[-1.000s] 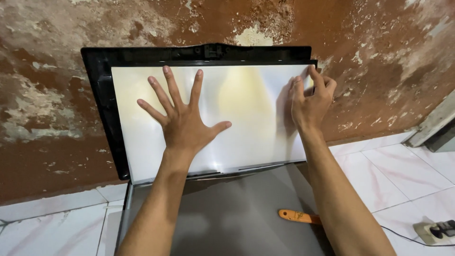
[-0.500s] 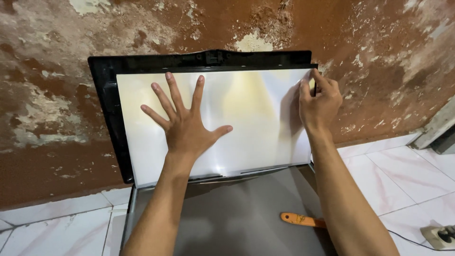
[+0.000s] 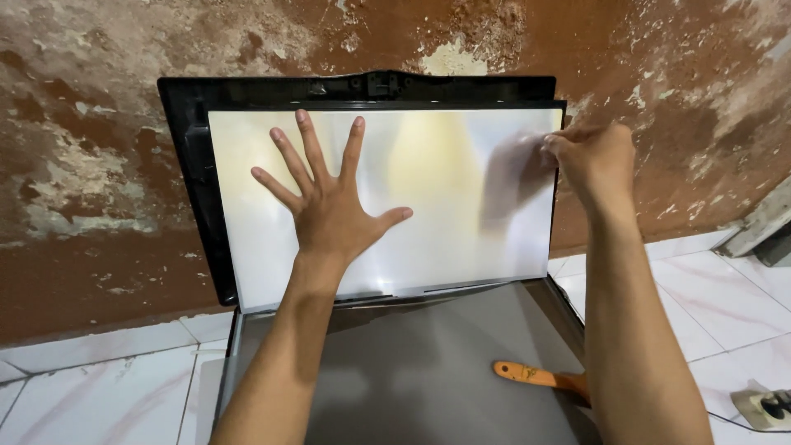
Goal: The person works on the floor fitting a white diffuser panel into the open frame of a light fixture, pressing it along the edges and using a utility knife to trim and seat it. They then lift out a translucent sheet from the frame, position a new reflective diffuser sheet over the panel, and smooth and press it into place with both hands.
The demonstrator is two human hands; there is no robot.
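Observation:
A large white sheet [image 3: 445, 206] leans upright inside a black frame [image 3: 185, 165] propped against the wall. My left hand [image 3: 329, 206] lies flat on the sheet's left half, fingers spread wide, holding nothing. My right hand [image 3: 593, 161] is at the sheet's upper right edge with its fingertips pinched on that edge; its shadow falls on the sheet. A grey panel [image 3: 428, 371] lies flat on the floor below the frame, under my forearms.
An orange-handled tool [image 3: 531, 377] rests on the grey panel's right side, partly hidden by my right arm. A white power strip [image 3: 766, 405] lies on the white floor tiles [image 3: 717, 305] at the lower right. The peeling brown wall [image 3: 82, 165] stands behind.
My right hand has slid from lying on the sheet's right part out to its upper right edge and closed its fingertips there. My left hand has stayed flat.

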